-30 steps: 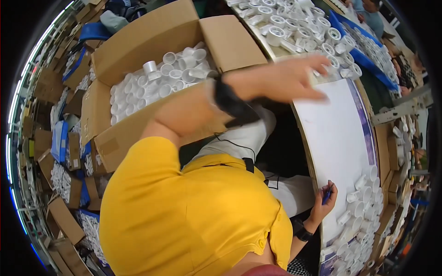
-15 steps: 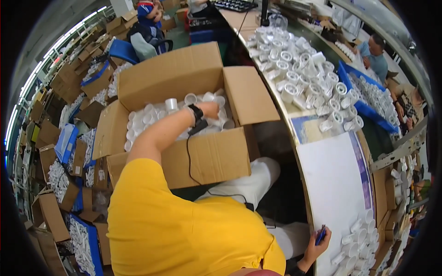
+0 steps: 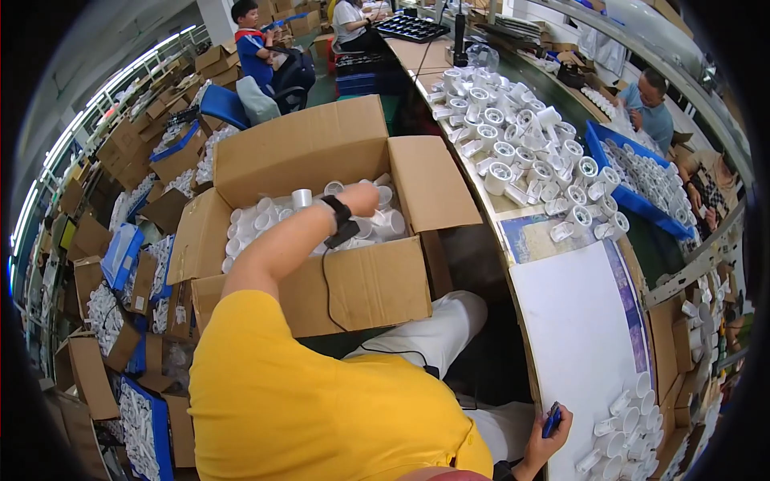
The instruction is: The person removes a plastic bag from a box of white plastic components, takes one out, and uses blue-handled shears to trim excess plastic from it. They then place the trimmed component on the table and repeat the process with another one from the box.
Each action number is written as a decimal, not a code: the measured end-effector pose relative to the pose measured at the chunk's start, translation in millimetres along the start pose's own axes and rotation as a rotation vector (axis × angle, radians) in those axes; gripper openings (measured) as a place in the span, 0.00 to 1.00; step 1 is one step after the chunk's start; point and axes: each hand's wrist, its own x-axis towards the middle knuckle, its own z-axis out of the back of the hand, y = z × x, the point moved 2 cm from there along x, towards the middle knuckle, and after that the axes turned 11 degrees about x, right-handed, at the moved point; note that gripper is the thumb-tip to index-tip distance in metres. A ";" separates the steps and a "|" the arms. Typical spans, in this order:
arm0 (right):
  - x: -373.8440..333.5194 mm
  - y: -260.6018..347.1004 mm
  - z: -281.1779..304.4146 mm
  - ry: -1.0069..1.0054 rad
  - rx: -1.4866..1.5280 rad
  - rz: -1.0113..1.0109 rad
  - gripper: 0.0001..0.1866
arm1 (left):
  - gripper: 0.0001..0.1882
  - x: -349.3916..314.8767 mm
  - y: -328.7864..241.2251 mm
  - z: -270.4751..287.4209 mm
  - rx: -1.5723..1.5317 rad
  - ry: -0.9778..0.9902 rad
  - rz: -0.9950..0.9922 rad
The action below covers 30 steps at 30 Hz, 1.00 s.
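Left hand [image 3: 361,199]: among white cylindrical plastic cups [image 3: 301,198], brown cardboard box [image 3: 381,280], toward far right corner; fingers hidden, grip cannot be told. Right hand [image 3: 553,437]: fingers curled around blue handheld tool [image 3: 551,420], white-topped counter's [image 3: 573,321] left edge. Purple printed strip [image 3: 630,298], counter's right edge: print too small to read.

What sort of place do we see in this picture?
Probably a factory workshop: a large open brown cardboard box holds many white cylindrical parts, white plastic-looking fittings are heaped on a long worktable, and a rectangular blue tray holds more.
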 end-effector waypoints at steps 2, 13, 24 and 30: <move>-2.4 0.5 3.6 0.010 -0.018 0.002 0.16 | 0.08 -19.3 4.2 41.0 0.004 -0.009 0.075; 47.3 37.5 -35.5 -0.055 0.526 -0.176 0.10 | 0.09 -81.1 -172.5 182.4 -0.657 -0.476 -0.319; 84.6 45.2 -36.5 -0.314 0.765 -0.221 0.16 | 0.09 -85.0 -350.8 158.6 -0.804 -0.646 -0.798; 80.4 39.5 -22.7 -0.299 0.968 -0.250 0.16 | 0.14 -80.7 -362.1 137.5 -1.029 -0.355 -0.817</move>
